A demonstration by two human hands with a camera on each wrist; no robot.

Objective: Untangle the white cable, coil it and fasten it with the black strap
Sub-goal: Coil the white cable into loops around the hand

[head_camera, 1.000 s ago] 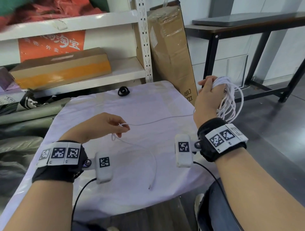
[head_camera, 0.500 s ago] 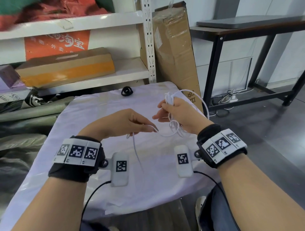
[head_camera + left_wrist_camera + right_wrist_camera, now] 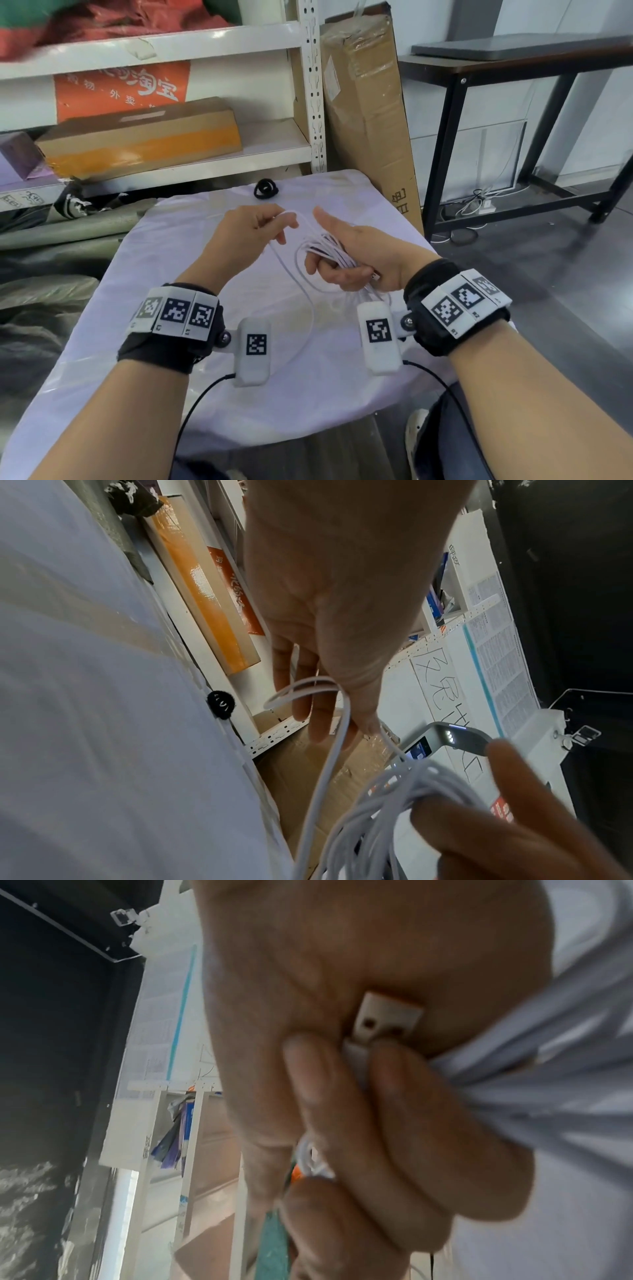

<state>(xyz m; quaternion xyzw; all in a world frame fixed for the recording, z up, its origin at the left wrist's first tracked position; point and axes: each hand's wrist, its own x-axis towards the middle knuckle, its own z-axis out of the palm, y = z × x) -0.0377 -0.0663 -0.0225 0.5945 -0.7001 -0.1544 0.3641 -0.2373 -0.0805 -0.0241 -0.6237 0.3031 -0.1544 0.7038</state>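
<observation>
The white cable (image 3: pixel 329 251) is mostly gathered into a coil that my right hand (image 3: pixel 325 267) grips, fingers curled round the bundle and thumb pointing up. Its USB plug (image 3: pixel 387 1018) pokes out at the heel of that palm. My left hand (image 3: pixel 284 222) pinches a loose strand (image 3: pixel 308 689) just left of the coil; a slack loop hangs from it to the white-covered table (image 3: pixel 164 281). The black strap (image 3: pixel 265 189) lies curled at the table's far edge, beyond both hands; in the left wrist view the strap (image 3: pixel 221 705) is untouched.
A metal shelf (image 3: pixel 313 102) holding a flat cardboard box (image 3: pixel 137 137) stands behind the table. A tall carton (image 3: pixel 366 113) leans at the back right. A black desk frame (image 3: pixel 445 144) stands on the right, over bare floor. Grey rolls (image 3: pixel 51 240) lie left.
My right hand has brought the coil from high on the right down to the table's middle. The left hand has moved forward to meet it, drawing up the loose tail that lay on the cloth.
</observation>
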